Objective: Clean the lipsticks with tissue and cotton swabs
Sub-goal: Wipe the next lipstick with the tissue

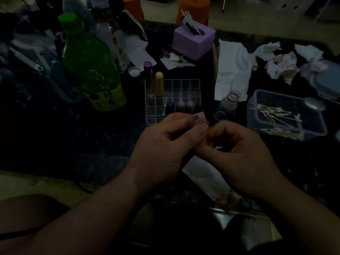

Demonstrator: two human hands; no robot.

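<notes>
The scene is dim. My left hand (165,140) and my right hand (239,153) meet above the dark table, fingers curled around something small that they hide. A pinkish tissue (207,175) hangs below them, stained near its lower end. Behind the hands stands a clear acrylic organizer (173,89). It holds several lipsticks (184,106) in its front row and two taller tubes, one beige (159,83), at its back left. A clear box of cotton swabs (283,115) sits to the right.
A green bottle (92,67) and a clear bottle (114,41) stand at the left. A purple tissue box (194,41) is at the back, with white tissue (233,70) and crumpled used tissues (283,65) to its right. A small glass bottle (228,102) lies by the organizer.
</notes>
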